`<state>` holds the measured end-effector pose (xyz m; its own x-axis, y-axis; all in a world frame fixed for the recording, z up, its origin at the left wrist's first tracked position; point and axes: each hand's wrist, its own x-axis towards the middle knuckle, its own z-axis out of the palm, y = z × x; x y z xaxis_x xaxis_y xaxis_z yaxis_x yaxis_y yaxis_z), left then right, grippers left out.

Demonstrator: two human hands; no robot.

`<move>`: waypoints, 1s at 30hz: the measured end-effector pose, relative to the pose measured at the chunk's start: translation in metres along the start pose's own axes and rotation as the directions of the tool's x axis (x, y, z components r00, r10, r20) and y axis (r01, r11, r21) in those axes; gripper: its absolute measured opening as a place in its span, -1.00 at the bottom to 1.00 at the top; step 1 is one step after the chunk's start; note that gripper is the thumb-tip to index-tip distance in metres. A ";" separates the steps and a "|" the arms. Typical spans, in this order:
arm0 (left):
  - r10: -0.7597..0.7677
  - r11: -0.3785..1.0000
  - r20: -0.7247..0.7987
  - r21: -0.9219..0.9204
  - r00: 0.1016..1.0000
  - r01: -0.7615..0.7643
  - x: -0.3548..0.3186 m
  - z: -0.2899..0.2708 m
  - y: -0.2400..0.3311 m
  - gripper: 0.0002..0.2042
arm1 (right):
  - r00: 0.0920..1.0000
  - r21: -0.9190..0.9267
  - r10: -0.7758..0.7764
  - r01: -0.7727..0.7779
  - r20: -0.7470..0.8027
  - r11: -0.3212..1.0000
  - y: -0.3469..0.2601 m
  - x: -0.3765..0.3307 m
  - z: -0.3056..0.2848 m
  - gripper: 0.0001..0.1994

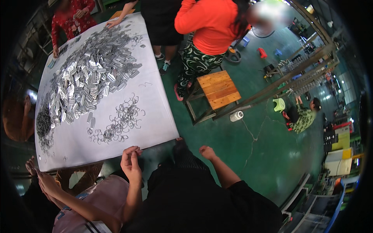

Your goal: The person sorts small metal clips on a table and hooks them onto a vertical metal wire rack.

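Note:
My left hand (132, 160) is raised at the near edge of the white-covered table (155, 112), thumb and fingers pinched together; whatever they hold is too small to make out. To the right of the table, above the green floor, my right hand (208, 152) has its fingers curled in, and I cannot see what is inside. Nearest my left hand on the table lies a loose spread of thin, curved metal hooks (124, 118). Farther off is a big heap of shiny, flat, silver rectangular pieces (87, 79).
A person in a greyish-pink shirt (105, 194) sits close on my left, forearm toward the table. Dark small pieces (44, 120) lie along the left edge. People stand across the table, one in orange (213, 23). A wooden-topped stool (219, 89) and white container (236, 116) are at right.

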<state>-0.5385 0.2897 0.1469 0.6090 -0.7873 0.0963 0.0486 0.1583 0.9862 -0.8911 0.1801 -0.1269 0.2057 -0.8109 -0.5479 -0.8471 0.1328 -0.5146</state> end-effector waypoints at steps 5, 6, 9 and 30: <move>-0.039 0.998 0.045 0.048 0.998 0.036 -0.010 -0.008 0.006 -0.87 | 0.973 -0.157 -0.202 0.219 0.114 0.963 0.056 -0.017 0.048 -0.73; 0.002 0.999 0.038 0.041 0.999 -0.004 -0.008 -0.003 0.012 -0.87 | 0.990 -0.123 0.028 -0.012 0.136 0.992 0.051 -0.023 0.047 -0.72; 0.064 0.997 0.021 0.040 0.998 -0.065 -0.006 0.002 0.018 -0.87 | 0.985 -0.104 0.129 -0.117 0.113 0.988 0.045 -0.028 0.035 -0.77; 0.113 0.905 -0.486 0.410 0.867 0.112 0.078 -0.010 -0.065 -0.85 | 0.718 0.143 -0.679 0.696 -0.153 0.703 -0.290 0.145 -0.156 -0.86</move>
<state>-0.4861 0.2244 0.0890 0.9179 -0.3748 0.1299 -0.2128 -0.1891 0.9586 -0.6923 -0.0649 0.0456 0.6483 -0.7592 0.0572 -0.3824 -0.3897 -0.8378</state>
